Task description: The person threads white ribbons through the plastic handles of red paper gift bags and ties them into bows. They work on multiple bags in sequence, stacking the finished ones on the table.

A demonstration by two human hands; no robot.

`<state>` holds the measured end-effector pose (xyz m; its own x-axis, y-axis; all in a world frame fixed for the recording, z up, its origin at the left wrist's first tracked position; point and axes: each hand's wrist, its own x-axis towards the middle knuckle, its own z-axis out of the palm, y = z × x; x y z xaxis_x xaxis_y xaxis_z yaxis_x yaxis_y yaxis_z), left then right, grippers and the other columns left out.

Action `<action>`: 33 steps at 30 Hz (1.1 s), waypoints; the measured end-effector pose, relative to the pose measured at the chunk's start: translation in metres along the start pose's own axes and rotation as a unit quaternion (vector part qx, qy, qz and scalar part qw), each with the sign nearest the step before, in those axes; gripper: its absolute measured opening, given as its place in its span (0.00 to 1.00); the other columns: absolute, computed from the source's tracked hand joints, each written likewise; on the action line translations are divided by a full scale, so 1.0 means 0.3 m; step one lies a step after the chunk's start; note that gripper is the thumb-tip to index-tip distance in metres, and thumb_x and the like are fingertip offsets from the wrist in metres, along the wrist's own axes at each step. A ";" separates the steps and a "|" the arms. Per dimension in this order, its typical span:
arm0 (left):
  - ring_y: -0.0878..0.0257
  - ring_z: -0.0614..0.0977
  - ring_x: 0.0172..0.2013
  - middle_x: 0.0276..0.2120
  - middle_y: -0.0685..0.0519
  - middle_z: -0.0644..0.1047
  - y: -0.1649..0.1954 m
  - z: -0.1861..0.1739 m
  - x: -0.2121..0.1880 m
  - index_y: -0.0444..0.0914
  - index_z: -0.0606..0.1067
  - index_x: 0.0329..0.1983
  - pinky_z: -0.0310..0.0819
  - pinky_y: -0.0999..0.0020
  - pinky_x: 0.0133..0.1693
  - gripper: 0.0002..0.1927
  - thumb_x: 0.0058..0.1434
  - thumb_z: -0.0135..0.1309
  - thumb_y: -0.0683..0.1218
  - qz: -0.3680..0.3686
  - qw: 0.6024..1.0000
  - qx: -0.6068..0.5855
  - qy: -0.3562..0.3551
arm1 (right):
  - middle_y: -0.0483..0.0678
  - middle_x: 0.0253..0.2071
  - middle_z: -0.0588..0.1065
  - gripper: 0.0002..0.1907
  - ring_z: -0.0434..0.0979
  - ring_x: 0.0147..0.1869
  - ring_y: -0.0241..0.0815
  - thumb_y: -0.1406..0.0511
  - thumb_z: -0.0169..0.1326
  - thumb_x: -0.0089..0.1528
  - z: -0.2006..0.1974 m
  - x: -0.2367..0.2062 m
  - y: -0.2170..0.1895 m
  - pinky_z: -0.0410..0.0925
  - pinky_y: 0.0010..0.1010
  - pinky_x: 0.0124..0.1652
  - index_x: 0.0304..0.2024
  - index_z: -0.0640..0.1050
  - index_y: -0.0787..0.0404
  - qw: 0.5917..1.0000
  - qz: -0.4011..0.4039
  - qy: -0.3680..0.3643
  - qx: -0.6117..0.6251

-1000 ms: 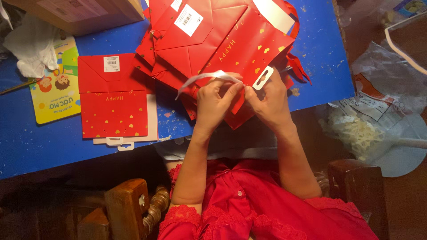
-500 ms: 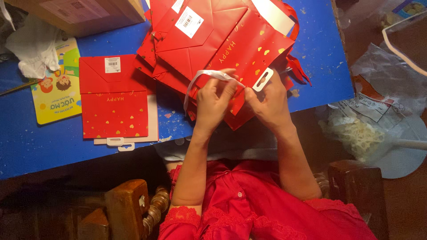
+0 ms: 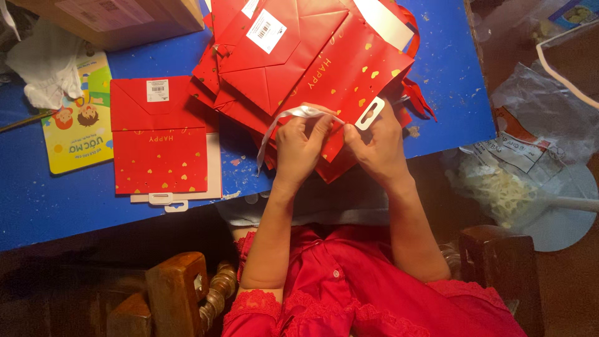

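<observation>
A red paper gift bag [image 3: 349,68] with gold hearts lies flat on top of a pile of similar red bags, at the near edge of the blue table [image 3: 37,206]. My left hand [image 3: 301,145] pinches a white ribbon [image 3: 293,115] that loops over the bag's lower edge. My right hand [image 3: 374,146] grips the same edge of the bag, just below a white hang tab [image 3: 370,113]. The two hands are almost touching.
A folded red bag [image 3: 159,143] lies alone to the left on white card. Further left are a colourful booklet [image 3: 78,122], white cloth [image 3: 47,68] and a cardboard box [image 3: 118,19]. Plastic bags [image 3: 536,137] lie on the right, and a wooden chair arm [image 3: 178,293] is below.
The white ribbon has been pulled from lying flat into a raised loop over my left hand. Both hands stayed at the bag's edge.
</observation>
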<state>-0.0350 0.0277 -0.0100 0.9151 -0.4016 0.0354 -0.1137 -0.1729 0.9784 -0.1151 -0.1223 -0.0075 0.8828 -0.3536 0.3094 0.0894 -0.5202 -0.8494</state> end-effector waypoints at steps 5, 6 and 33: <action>0.67 0.85 0.37 0.37 0.52 0.83 -0.040 0.013 0.004 0.33 0.76 0.45 0.82 0.72 0.39 0.10 0.72 0.53 0.46 -0.006 0.990 -0.144 0.001 | 0.55 0.57 0.72 0.14 0.77 0.58 0.50 0.67 0.58 0.64 -0.001 -0.005 0.014 0.70 0.38 0.57 0.51 0.79 0.65 1.000 -0.001 -0.004 0.010; 0.66 0.84 0.38 0.38 0.52 0.83 -0.045 0.012 0.004 0.33 0.76 0.45 0.82 0.71 0.40 0.10 0.73 0.53 0.46 -0.008 0.988 -0.156 -0.005 | 0.55 0.56 0.72 0.13 0.77 0.58 0.50 0.67 0.58 0.64 -0.002 -0.009 0.017 0.70 0.37 0.56 0.51 0.79 0.65 1.000 0.000 -0.003 0.010; 0.68 0.79 0.39 0.39 0.63 0.81 -0.267 -0.359 -0.082 0.51 0.77 0.57 0.80 0.68 0.48 0.11 0.73 0.52 0.51 -0.045 0.698 -0.711 0.069 | 0.48 0.47 0.75 0.19 0.75 0.48 0.37 0.67 0.57 0.66 -0.006 -0.029 0.095 0.70 0.30 0.49 0.58 0.73 0.66 0.989 0.082 0.001 0.120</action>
<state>-0.0067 0.1483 -0.0671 0.9334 -0.3396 -0.1162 0.3563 0.9156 0.1864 -0.1210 -0.1353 -0.0335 0.8939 -0.4188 0.1600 0.0529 -0.2559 -0.9652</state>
